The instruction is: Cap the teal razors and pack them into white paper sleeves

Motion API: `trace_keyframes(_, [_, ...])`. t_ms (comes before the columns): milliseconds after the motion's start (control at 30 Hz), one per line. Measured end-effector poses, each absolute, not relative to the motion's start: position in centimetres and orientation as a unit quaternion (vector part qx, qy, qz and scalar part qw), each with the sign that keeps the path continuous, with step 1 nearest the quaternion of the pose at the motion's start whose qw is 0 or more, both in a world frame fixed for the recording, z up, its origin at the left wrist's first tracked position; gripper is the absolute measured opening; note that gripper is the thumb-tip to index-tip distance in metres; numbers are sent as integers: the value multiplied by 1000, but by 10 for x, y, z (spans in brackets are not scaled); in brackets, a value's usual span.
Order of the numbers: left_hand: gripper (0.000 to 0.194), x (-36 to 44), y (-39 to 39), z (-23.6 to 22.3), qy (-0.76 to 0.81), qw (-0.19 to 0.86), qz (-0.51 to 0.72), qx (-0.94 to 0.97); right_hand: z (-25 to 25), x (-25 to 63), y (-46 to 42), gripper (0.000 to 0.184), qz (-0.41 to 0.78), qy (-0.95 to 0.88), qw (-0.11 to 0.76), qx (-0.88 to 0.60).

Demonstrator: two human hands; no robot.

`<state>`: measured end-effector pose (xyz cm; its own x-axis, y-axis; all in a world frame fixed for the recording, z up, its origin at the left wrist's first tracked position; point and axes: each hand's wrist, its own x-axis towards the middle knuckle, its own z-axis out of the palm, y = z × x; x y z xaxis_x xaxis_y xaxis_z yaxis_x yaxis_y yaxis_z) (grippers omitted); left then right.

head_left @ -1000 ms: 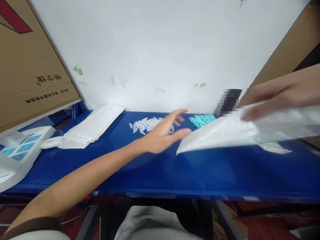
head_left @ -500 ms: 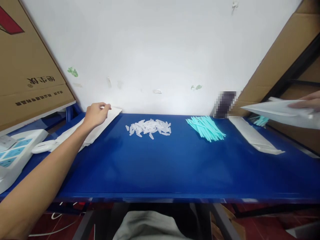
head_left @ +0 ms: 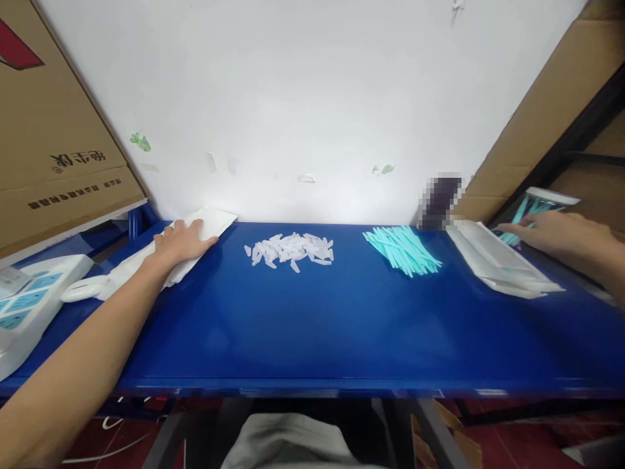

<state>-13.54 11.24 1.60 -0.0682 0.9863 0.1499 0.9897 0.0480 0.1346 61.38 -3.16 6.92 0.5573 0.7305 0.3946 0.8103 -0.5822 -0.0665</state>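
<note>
My left hand lies flat with its fingers apart on a stack of white bags at the left of the blue table. My right hand is open at the far right, holding nothing I can see. Just left of it, white plastic bags lie on the table, the upper one slightly see-through. Behind that hand stands a clear container with teal sticks inside, partly hidden by the hand. Between my hands are a pile of small whitish, flat pieces and a heap of thin teal sticks.
A white power strip and a white rounded handle-like object sit at the left. Cardboard boxes flank the table on both sides. A white wall rises at the back. A blurred-out dark item leans against it.
My right hand has let go of the white bag, which now lies on the other one at the right. My left hand has gone from closed fingers to flat on its stack.
</note>
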Motion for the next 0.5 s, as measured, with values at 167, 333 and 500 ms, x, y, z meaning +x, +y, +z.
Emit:
trace_keyframes(167, [90,-129,104,19,-698,83,-165,-692,80,545,-12,46,-96,-509,78,-852])
trace_keyframes(333, [56,-103,86,36,-630,166,-269,-710,57,483,9,46,-74,-625,79,-773])
trace_keyframes(500, [51,-63,64,36,-538,155,-253,-789,33,449,13,41,-94,-669,65,-735])
